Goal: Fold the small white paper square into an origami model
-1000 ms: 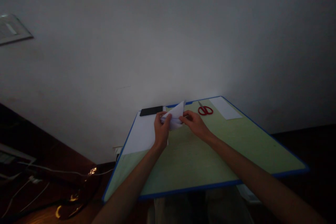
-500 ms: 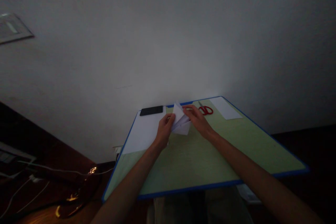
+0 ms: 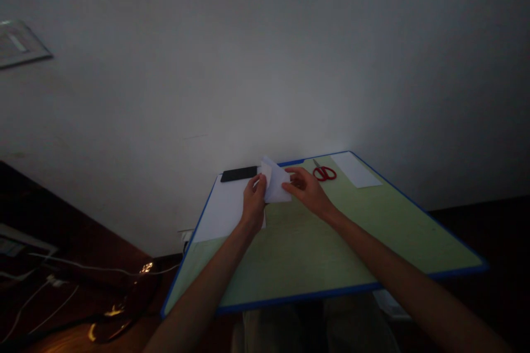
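Observation:
A folded piece of white paper (image 3: 276,183) is held up above the table between my two hands. My left hand (image 3: 254,198) pinches its left edge, with the thumb on the near face. At the right edge, my right hand (image 3: 307,190) has its thumb against the paper and its fingers curled behind; the exact contact of those fingers is hard to make out. Beyond my right hand lie red-handled scissors (image 3: 324,173), and under my left hand a white sheet (image 3: 223,209) rests flat on the table.
A black phone (image 3: 239,174) lies on the white sheet's far end. A white paper strip (image 3: 356,171) is at the table's far right. The green table (image 3: 331,253) has a blue rim and stands against a wall (image 3: 265,66). Cables (image 3: 103,270) run at the lower left.
The folded paper has been turned and moved left, and a flatter face now shows. My right hand has shifted its hold to the right edge. My left hand has moved slightly left.

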Motion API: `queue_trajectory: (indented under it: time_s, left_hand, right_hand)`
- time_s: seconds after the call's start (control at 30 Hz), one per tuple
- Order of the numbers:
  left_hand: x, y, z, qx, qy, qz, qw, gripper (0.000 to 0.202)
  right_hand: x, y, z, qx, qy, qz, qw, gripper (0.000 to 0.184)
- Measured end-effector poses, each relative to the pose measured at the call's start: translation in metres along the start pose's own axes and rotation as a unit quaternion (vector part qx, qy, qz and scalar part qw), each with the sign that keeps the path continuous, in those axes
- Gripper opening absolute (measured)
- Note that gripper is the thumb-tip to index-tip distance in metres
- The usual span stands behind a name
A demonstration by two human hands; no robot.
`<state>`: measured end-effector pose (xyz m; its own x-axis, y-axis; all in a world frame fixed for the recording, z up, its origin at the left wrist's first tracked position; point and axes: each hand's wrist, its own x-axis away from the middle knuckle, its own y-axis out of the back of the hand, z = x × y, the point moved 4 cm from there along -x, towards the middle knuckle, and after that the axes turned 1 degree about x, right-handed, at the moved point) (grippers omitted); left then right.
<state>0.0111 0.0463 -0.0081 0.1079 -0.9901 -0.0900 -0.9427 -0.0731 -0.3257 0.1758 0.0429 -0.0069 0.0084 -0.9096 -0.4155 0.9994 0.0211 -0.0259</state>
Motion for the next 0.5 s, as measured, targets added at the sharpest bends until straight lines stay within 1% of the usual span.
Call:
queue_trajectory:
  time_s: [0.07,0.27,0.37,0.4,0.5]
  left_hand:
    - [0.001,-0.002,-0.001,-0.009,-0.004,0.011,1.000,0.066]
    - [0.008,-0.008,-0.007,-0.052,-0.025,0.053,0.997,0.060]
    - [0.011,-0.011,-0.009,-0.069,-0.038,0.075,0.994,0.057]
    - [0.012,-0.012,-0.009,-0.076,-0.043,0.083,0.993,0.056]
    - [0.014,-0.015,-0.009,-0.098,-0.057,0.102,0.988,0.053]
  right_hand:
    - [-0.002,0.001,-0.002,-0.009,-0.003,-0.002,1.000,0.041]
    - [-0.004,0.005,-0.002,-0.034,-0.022,-0.024,0.999,0.045]
    - [-0.002,0.006,0.000,-0.040,-0.012,-0.042,0.998,0.045]
    - [-0.001,0.006,0.001,-0.040,-0.004,-0.047,0.998,0.042]
    - [0.000,0.005,0.002,-0.011,0.022,-0.046,0.999,0.025]
